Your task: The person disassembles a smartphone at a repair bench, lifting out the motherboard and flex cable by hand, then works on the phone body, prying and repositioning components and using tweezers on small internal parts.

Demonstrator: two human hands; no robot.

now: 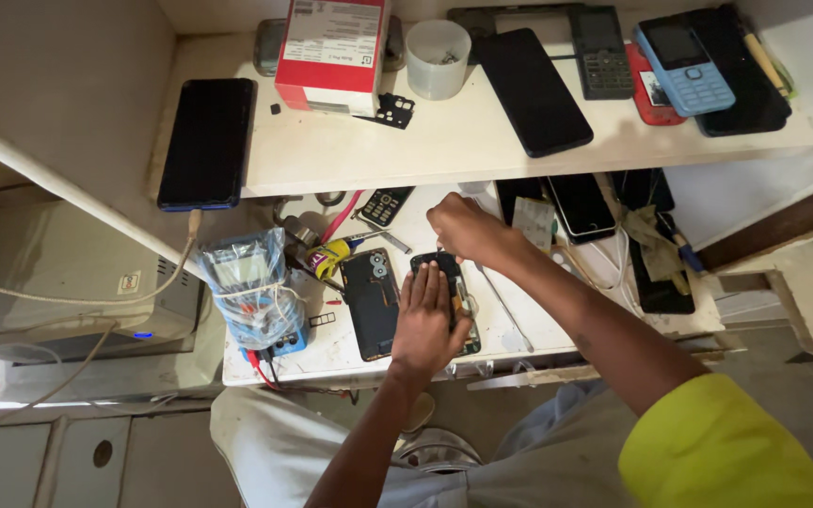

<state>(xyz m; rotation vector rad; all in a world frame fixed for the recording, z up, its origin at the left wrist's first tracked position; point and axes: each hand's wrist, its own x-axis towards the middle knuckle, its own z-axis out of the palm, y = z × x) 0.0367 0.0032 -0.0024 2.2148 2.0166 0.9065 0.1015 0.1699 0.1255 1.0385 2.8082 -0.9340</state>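
Opened smartphone [444, 292] on the bench: black, bits of gold inside. Detached back cover [370, 301] beside it: black. Cardboard box [333, 49] on shelf: red with white label. Plastic cup [437, 58]: white. Keypad phone [684, 64]: light blue. Wrapped meter [251, 287]: blue under clear plastic. Sleeve [717, 452]: bright yellow-green.

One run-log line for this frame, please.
left hand: flat on opened phone | right hand: at its top edge | back cover: alongside
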